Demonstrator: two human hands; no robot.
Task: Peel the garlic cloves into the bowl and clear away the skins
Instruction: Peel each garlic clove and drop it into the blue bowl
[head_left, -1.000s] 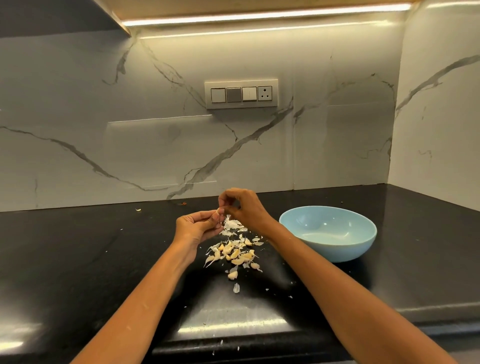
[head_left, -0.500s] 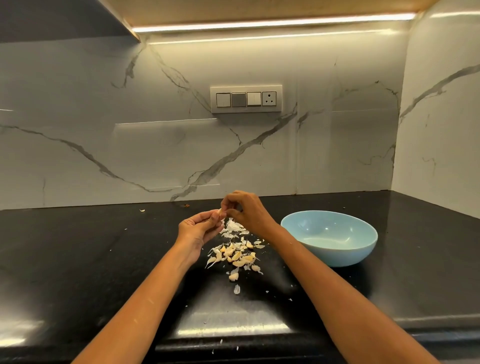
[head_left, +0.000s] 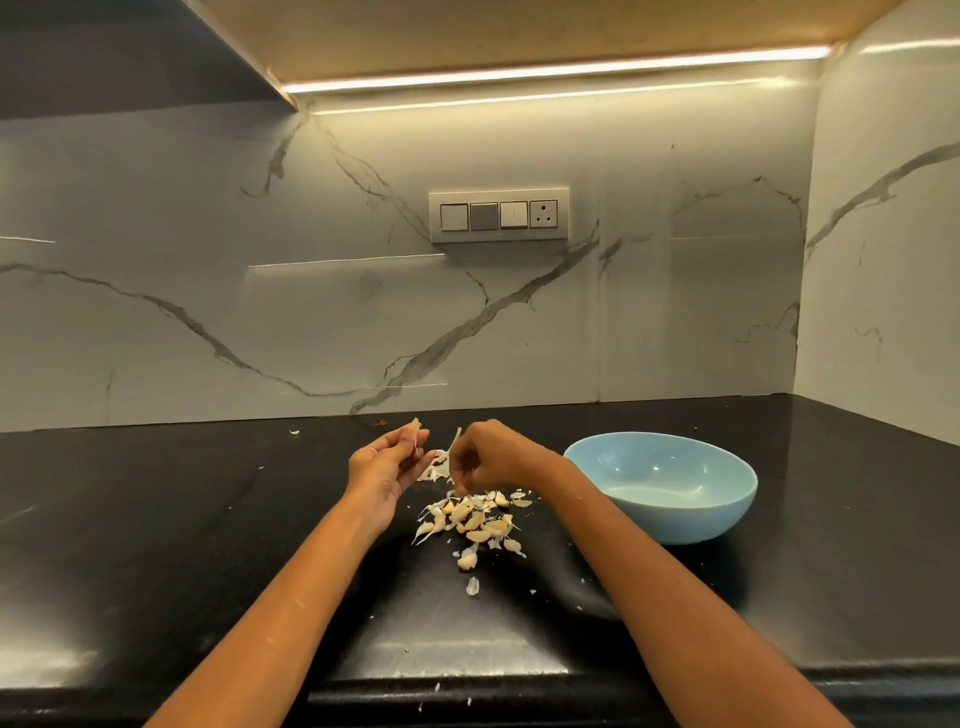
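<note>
1. The left hand (head_left: 387, 462) pinches a garlic clove (head_left: 415, 427) between thumb and fingertips, raised above the black tabletop (head_left: 156, 519) toward its back edge.
2. The right hand (head_left: 491, 457), just beside the left, has its grip clenched on a thin strip of skin (head_left: 456, 439) that sticks up from the fingers.
3. A pile of cloves and skins (head_left: 475, 522) lies on the tabletop below both hands, midway between back and front edges.
4. The blue bowl (head_left: 670, 519) stands near the pile, toward the tabletop's right back corner.
5. Loose flakes (head_left: 471, 586) lie scattered toward the front edge.
</note>
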